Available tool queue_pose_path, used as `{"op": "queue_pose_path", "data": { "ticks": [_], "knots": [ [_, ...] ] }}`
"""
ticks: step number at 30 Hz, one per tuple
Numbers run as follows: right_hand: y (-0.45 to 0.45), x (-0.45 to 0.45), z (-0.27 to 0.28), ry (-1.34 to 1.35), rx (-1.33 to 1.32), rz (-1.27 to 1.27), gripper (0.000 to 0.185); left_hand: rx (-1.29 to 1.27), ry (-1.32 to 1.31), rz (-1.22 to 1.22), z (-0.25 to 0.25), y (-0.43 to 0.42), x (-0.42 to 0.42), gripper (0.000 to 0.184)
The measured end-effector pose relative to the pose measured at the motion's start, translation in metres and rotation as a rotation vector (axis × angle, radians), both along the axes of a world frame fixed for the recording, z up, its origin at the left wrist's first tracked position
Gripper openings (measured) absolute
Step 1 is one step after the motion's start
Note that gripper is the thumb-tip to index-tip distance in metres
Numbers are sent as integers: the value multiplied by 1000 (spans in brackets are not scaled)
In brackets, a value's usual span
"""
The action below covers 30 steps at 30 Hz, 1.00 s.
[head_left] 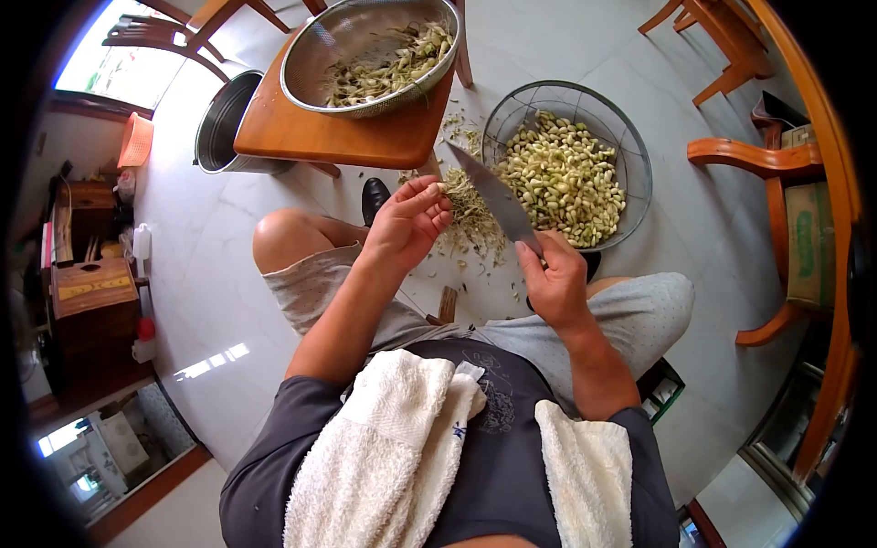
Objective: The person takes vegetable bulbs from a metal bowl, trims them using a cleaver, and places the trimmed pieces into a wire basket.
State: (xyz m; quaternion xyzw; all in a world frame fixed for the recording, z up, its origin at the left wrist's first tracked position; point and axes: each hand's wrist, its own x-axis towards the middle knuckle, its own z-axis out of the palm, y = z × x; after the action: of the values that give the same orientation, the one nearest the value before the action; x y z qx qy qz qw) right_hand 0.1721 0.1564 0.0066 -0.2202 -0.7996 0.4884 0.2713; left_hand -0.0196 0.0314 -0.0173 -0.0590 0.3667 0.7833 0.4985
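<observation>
My right hand is wrapped round the handle of a kitchen knife, its broad blade slanting up and to the left. A small pale bulb is pinched between the fingertips of my left hand, mostly covered by them. The blade is apart from the bulb. Beyond my right hand, a round wire-mesh basket holds many trimmed pale green bulbs. A heap of dry roots and stem trimmings lies on the floor between my hands and the basket.
A metal colander of untrimmed bulbs with stalks stands on a wooden chair. Left of it is a metal bucket. More wooden chairs stand at the right. A white towel hangs over my chest.
</observation>
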Motion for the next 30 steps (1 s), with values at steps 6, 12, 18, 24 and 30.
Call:
{"op": "queue_pose_path", "data": {
  "ticks": [6, 12, 18, 24, 30],
  "knots": [
    [-4, 4, -8, -21, 88, 16, 19, -41, 12, 27, 1, 5, 11, 6],
    [-3, 5, -11, -75, 227, 34, 29, -50, 116, 67, 4, 7, 22, 7],
    [-4, 3, -11, -110, 375, 32, 32, -56, 191, 95, 0, 6, 24, 5],
    [-5, 2, -12, -109, 428, 26, 31, -107, 255, 80, 5, 4, 28, 12],
    [-6, 3, -11, -116, 460, 21, 32, -126, 243, 78, 8, 5, 30, 20]
  ]
}}
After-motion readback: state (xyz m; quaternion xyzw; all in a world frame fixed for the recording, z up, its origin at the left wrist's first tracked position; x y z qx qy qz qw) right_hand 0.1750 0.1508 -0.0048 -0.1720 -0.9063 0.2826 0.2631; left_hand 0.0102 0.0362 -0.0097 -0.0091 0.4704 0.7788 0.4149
